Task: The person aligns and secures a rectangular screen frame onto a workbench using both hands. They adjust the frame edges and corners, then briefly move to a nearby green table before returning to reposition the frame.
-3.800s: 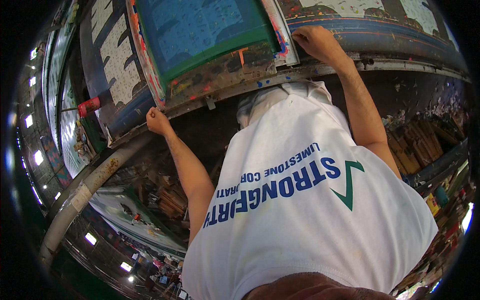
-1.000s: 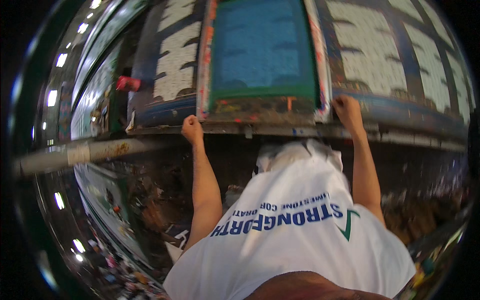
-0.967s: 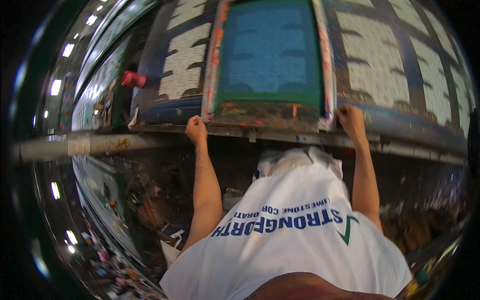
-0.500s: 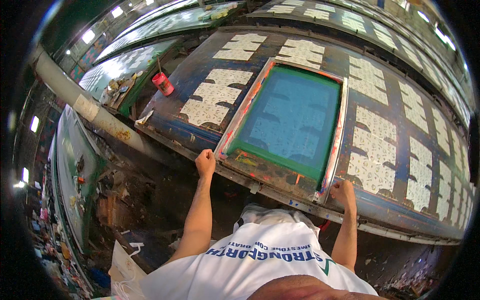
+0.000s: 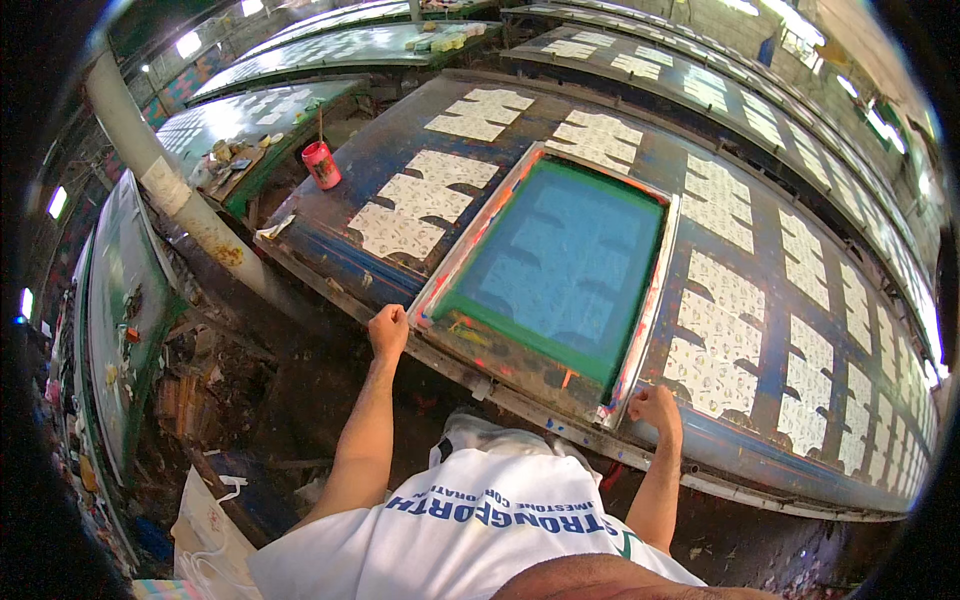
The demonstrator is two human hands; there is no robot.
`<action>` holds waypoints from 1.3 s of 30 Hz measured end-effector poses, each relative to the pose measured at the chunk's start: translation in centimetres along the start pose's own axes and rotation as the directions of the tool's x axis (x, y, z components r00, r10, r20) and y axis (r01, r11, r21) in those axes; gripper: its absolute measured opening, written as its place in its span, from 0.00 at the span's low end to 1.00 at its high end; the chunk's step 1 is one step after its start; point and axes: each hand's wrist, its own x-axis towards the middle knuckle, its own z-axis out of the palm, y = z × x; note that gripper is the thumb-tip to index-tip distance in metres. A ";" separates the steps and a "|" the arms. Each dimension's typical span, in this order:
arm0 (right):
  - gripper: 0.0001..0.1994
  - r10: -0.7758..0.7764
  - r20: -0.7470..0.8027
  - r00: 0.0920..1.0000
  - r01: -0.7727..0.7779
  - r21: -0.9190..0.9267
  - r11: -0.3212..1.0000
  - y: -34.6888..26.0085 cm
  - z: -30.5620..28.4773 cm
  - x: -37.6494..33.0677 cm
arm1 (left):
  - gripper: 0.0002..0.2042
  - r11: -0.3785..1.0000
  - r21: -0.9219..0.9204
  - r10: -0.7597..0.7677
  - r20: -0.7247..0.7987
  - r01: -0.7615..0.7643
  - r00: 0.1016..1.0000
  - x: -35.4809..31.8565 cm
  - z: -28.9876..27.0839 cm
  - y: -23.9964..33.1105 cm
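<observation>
A screen-printing frame with blue mesh and a green border lies on the long dark table in front of me. White patterned fabric pieces show dimly through the mesh. My left hand is closed beside the frame's near left corner, at the table edge. Close to the near right corner, my right hand has its fingers curled together. Whether either hand grips anything small is hidden by the fingers. More patterned fabric pieces lie in rows on both sides of the frame.
A pink bucket with a stick in it stands at the table's far left corner. A pale pillar rises to the left, near a leaning green-edged panel. Other long tables fill the background. Debris covers the floor at left.
The view has shifted slightly, so the table and frame sit a little further left and lower. Both hands keep their places by the frame's near corners.
</observation>
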 end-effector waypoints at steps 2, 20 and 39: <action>0.09 -0.002 -0.007 1.000 0.002 0.014 1.000 0.0 0.1 0.1 | 0.09 0.999 0.000 0.038 -0.019 -0.038 0.999 0.0 -0.1 0.0; 0.20 -0.056 -0.250 0.967 -0.002 -0.226 0.974 -0.1 3.1 -1.9 | 0.10 0.995 -0.042 0.094 -0.038 -0.095 0.995 -0.5 0.2 -0.2; 0.09 0.334 -0.508 0.794 0.393 0.848 0.356 -4.2 6.2 -26.2 | 0.13 0.906 -0.259 0.335 -0.048 -0.336 0.941 1.7 -2.9 5.0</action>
